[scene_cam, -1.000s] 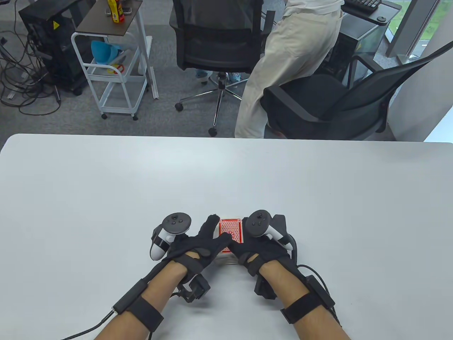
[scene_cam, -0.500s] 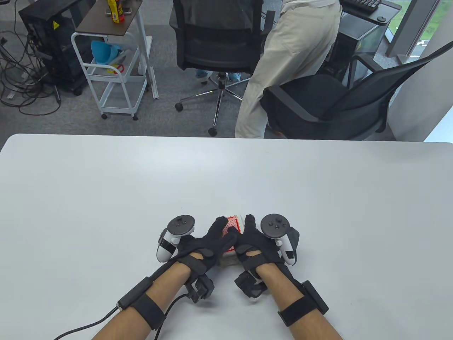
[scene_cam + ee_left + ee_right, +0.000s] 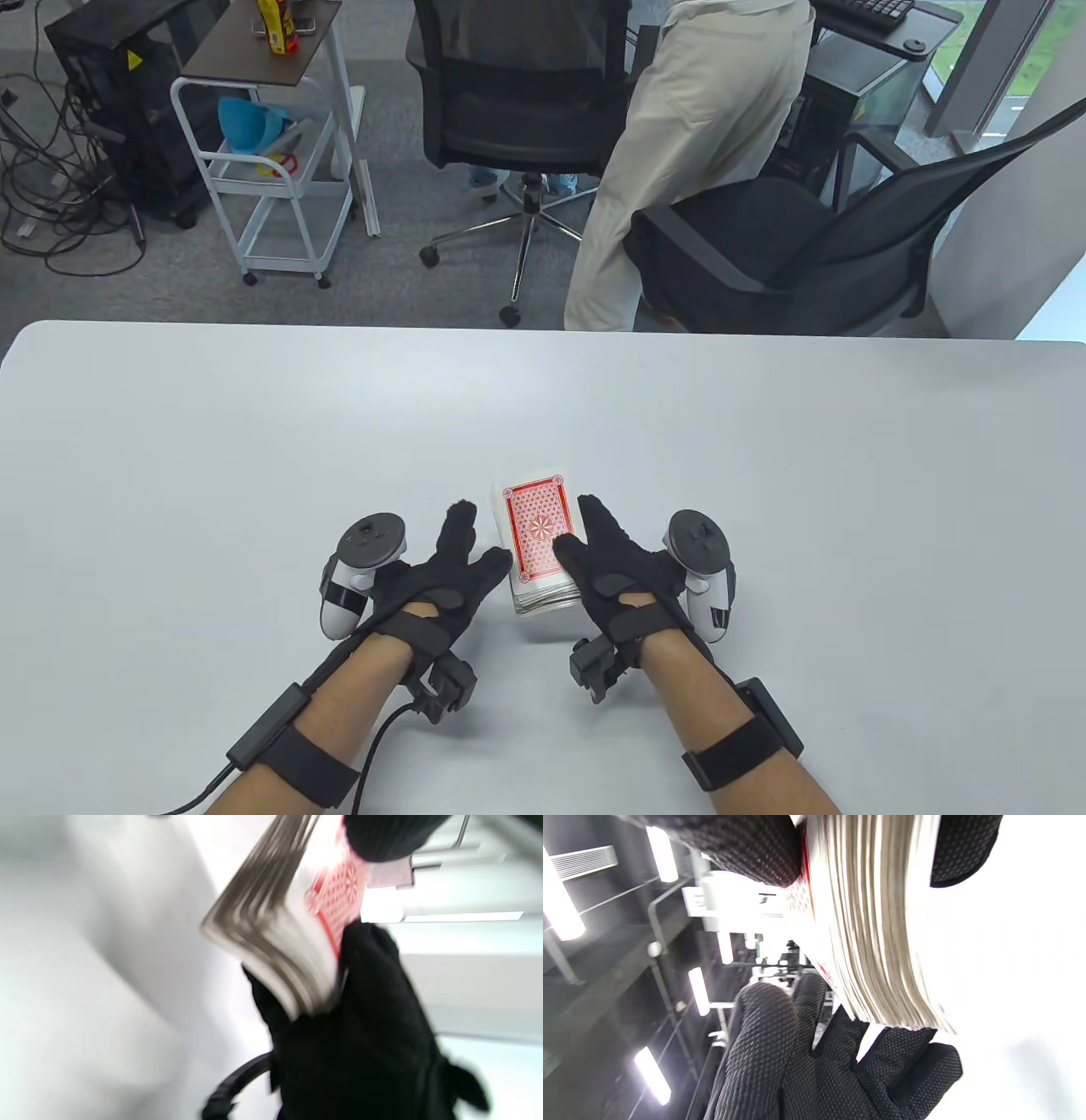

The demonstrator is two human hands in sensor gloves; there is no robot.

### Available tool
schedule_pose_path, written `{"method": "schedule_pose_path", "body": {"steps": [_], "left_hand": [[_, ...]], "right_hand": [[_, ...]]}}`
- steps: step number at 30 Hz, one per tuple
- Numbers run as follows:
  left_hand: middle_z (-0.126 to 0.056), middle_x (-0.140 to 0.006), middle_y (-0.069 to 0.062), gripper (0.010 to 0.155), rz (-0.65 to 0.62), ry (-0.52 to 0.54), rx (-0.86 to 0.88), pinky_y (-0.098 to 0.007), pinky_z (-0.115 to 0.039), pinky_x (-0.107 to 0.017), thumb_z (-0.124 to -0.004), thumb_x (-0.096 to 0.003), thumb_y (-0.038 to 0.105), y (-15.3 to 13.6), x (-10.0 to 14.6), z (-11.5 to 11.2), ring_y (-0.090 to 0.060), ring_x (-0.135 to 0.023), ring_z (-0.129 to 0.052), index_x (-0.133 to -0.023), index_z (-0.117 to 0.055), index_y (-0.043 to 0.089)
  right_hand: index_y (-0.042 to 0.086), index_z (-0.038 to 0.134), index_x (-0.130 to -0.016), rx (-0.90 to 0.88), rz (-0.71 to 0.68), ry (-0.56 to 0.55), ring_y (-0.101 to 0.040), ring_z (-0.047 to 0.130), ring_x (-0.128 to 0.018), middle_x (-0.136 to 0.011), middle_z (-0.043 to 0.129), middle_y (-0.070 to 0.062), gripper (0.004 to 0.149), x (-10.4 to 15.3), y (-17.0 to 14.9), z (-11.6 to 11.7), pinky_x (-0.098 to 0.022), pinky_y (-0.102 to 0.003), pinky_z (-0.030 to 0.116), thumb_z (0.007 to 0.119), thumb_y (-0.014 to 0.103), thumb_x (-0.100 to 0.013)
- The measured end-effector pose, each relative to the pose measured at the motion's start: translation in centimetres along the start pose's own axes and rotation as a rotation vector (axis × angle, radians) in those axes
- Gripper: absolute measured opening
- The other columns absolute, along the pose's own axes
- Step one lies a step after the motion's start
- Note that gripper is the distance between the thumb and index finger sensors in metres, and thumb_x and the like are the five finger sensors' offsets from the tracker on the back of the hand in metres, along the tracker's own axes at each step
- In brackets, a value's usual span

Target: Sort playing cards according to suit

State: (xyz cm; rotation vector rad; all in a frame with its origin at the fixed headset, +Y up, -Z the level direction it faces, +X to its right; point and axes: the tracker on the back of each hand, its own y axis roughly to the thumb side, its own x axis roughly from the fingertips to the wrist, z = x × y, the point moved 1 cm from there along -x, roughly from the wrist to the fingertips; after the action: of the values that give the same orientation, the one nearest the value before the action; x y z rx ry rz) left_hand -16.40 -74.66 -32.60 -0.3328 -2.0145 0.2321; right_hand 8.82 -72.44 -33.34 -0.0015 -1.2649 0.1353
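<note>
A face-down deck of cards (image 3: 540, 548), red patterned back up, sits low on the white table (image 3: 254, 441), near the person's edge and just right of centre. The right hand (image 3: 624, 577) grips it: the thumb lies across the top card at its 4 o'clock corner and the other fingers curl under the deck's right side, so the pack looks lifted slightly off the table, probably so the top card can be slid off. The wrist views show the cards' edges fanned a little in this grip. The left hand (image 3: 437, 577) rests at the deck's 9 o'clock, fingers spread and fairly straight, holding nothing; its thumb tip points toward the deck's left edge and may just touch it, likely waiting to take the top card. No cards are dealt yet, so sorting by suit appears to be only starting, and the bare table from 10 to 2 o'clock leaves room for four piles. Beyond the far edge at 12 o'clock stand two office chairs (image 3: 526, 93), a person in light trousers (image 3: 679, 153) and, at 11 o'clock, a white cart (image 3: 280, 170); none blocks the hands.
</note>
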Motion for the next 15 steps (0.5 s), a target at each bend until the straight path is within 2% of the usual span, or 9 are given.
{"method": "schedule_pose_path", "body": {"steps": [2, 4, 6, 7, 9, 11, 13, 14, 15], "left_hand": [[-0.043, -0.110, -0.011, 0.095, -0.058, -0.059, 0.160, -0.063, -0.052, -0.073, -0.078, -0.0538, 0.047, 0.0, 0.1, -0.3, -0.042, -0.099, -0.064, -0.102, 0.001, 0.029], [-0.057, -0.104, -0.007, 0.092, -0.089, -0.004, 0.226, -0.059, -0.054, -0.074, -0.083, -0.0525, 0.038, -0.1, 0.4, -0.1, -0.031, -0.093, -0.077, -0.105, -0.009, 0.025], [-0.062, -0.102, -0.005, 0.091, -0.183, -0.015, 0.265, -0.060, -0.055, -0.075, -0.084, -0.0517, 0.036, -0.1, 0.6, -0.1, -0.029, -0.089, -0.083, -0.106, -0.012, 0.025], [-0.062, -0.102, -0.004, 0.091, -0.234, -0.046, 0.304, -0.060, -0.054, -0.075, -0.084, -0.0517, 0.035, 0.1, 0.8, -0.2, -0.028, -0.088, -0.084, -0.106, -0.012, 0.024], [-0.063, -0.103, -0.003, 0.090, -0.291, -0.018, 0.316, -0.059, -0.052, -0.076, -0.084, -0.0515, 0.033, 0.5, 1.2, -0.1, -0.028, -0.088, -0.084, -0.107, -0.015, 0.023], [-0.064, -0.103, 0.001, 0.089, -0.323, -0.011, 0.276, -0.057, -0.050, -0.077, -0.085, -0.0514, 0.033, 0.7, 1.2, 0.0, -0.026, -0.090, -0.085, -0.107, -0.016, 0.023], [-0.065, -0.104, 0.005, 0.085, -0.326, 0.023, 0.258, -0.058, -0.049, -0.077, -0.084, -0.0518, 0.032, 0.4, 1.1, 0.0, -0.027, -0.096, -0.081, -0.108, -0.020, 0.024], [-0.064, -0.105, 0.005, 0.085, -0.287, 0.043, 0.228, -0.059, -0.049, -0.076, -0.083, -0.0523, 0.033, 0.1, 1.0, 0.0, -0.029, -0.102, -0.071, -0.107, -0.019, 0.024], [-0.056, -0.109, 0.003, 0.085, -0.198, 0.098, 0.194, -0.060, -0.048, -0.075, -0.082, -0.0526, 0.036, -0.3, 1.3, -0.2, -0.034, -0.106, -0.057, -0.107, -0.018, 0.022]], "right_hand": [[0.007, 0.029, -0.106, 0.028, -0.064, 0.029, -0.041, 0.082, -0.077, -0.098, 0.061, -0.022, 0.073, 0.8, 0.7, 0.9, -0.059, -0.062, 0.066, 0.078, 0.025, -0.055], [0.008, 0.031, -0.106, -0.007, -0.107, 0.020, -0.042, 0.081, -0.077, -0.098, 0.062, -0.021, 0.074, 1.6, 1.1, 1.4, -0.060, -0.062, 0.064, 0.081, 0.026, -0.055], [0.007, 0.030, -0.106, 0.002, -0.150, 0.001, -0.041, 0.081, -0.080, -0.100, 0.063, -0.019, 0.078, 2.1, 1.0, 1.4, -0.061, -0.061, 0.066, 0.083, 0.032, -0.054], [0.006, 0.030, -0.106, -0.009, -0.133, -0.003, -0.042, 0.081, -0.080, -0.101, 0.062, -0.020, 0.081, 2.2, 0.7, 1.3, -0.061, -0.062, 0.065, 0.085, 0.035, -0.054], [0.004, 0.032, -0.106, 0.008, -0.056, 0.038, -0.043, 0.080, -0.079, -0.101, 0.060, -0.023, 0.087, 2.3, -0.1, 1.3, -0.060, -0.062, 0.064, 0.086, 0.046, -0.052], [0.011, 0.048, -0.106, 0.033, -0.052, 0.134, -0.044, 0.079, -0.079, -0.101, 0.064, -0.020, 0.073, 2.4, -0.5, 1.7, -0.060, -0.064, 0.062, 0.085, 0.046, -0.054], [0.018, 0.061, -0.100, 0.089, -0.110, 0.056, -0.042, 0.083, -0.075, -0.096, 0.072, -0.014, 0.057, 2.7, -0.1, 1.5, -0.059, -0.062, 0.066, 0.086, 0.040, -0.054], [0.017, 0.064, -0.098, 0.140, -0.163, -0.009, -0.042, 0.084, -0.073, -0.094, 0.074, -0.015, 0.054, 2.9, 0.5, 1.5, -0.058, -0.063, 0.065, 0.089, 0.036, -0.053], [0.016, 0.066, -0.097, 0.286, -0.220, -0.078, -0.041, 0.086, -0.072, -0.093, 0.075, -0.015, 0.053, 3.2, 1.2, 1.3, -0.058, -0.062, 0.067, 0.088, 0.036, -0.053]]}}
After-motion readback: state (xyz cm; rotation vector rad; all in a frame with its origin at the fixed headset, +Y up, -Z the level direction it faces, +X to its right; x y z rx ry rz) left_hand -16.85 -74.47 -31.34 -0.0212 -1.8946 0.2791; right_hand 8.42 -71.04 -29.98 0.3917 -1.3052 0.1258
